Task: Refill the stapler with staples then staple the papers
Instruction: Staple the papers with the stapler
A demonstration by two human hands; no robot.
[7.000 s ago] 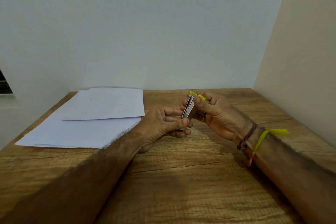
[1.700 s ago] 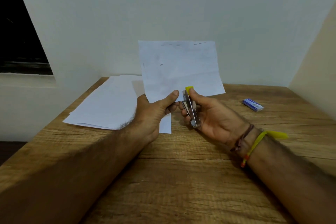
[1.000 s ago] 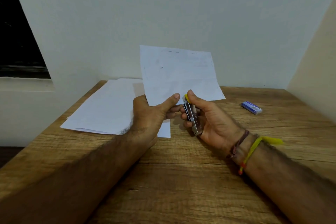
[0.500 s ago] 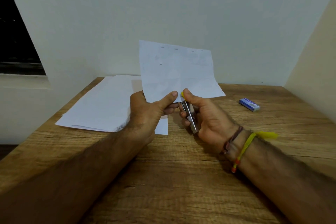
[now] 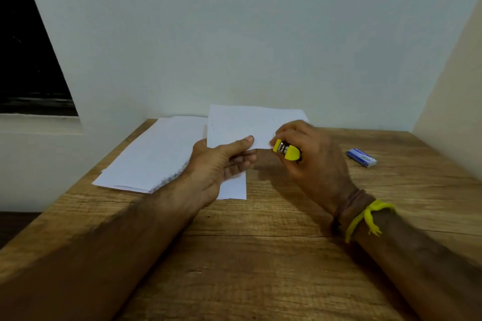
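Observation:
My left hand [image 5: 221,161] pinches the near edge of a set of white papers [image 5: 240,122], thumb on top, holding them tilted low over the table. My right hand [image 5: 310,154] grips a small yellow and metal stapler [image 5: 285,150], its nose at the papers' near right corner. A small blue staple box [image 5: 362,157] lies on the wooden table to the right of my right hand. Whether the stapler's jaws are around the paper edge is unclear.
A stack of white sheets [image 5: 154,156] lies on the left part of the wooden table [image 5: 260,255], partly under my left hand. White walls close the table at the back and right. A dark window is at the far left.
The papers have dropped from upright to nearly flat. My right hand has turned over, so the stapler's yellow top faces up at the papers' corner.

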